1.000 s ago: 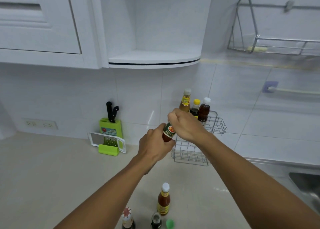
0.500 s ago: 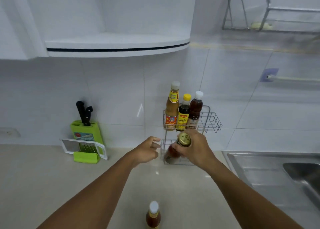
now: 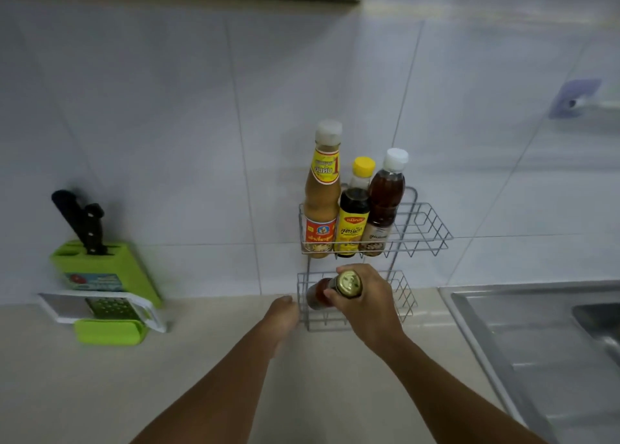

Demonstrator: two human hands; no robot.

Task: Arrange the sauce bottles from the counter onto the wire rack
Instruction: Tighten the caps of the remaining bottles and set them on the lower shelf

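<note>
A two-tier wire rack [image 3: 424,232] stands on the counter against the tiled wall. Its upper tier holds three bottles: a tall tan sauce bottle [image 3: 321,202], a dark bottle with a yellow cap [image 3: 354,215] and a brown bottle with a white cap [image 3: 384,205]. My right hand [image 3: 367,304] grips a red sauce bottle with a gold cap [image 3: 335,291] by its neck, tilted, its base inside the left part of the lower tier. My left hand [image 3: 283,313] rests against the lower tier's left edge; its fingers are hidden from view.
A green knife block [image 3: 104,272] with black-handled knives and a grater [image 3: 104,308] on a green holder sit at the left on the beige counter [image 3: 100,393]. A steel sink [image 3: 536,336] lies to the right of the rack.
My right hand has carried the gold-capped bottle forward and down into the lower tier. My left hand let go of it and moved to the rack's left edge. The view closed in.
</note>
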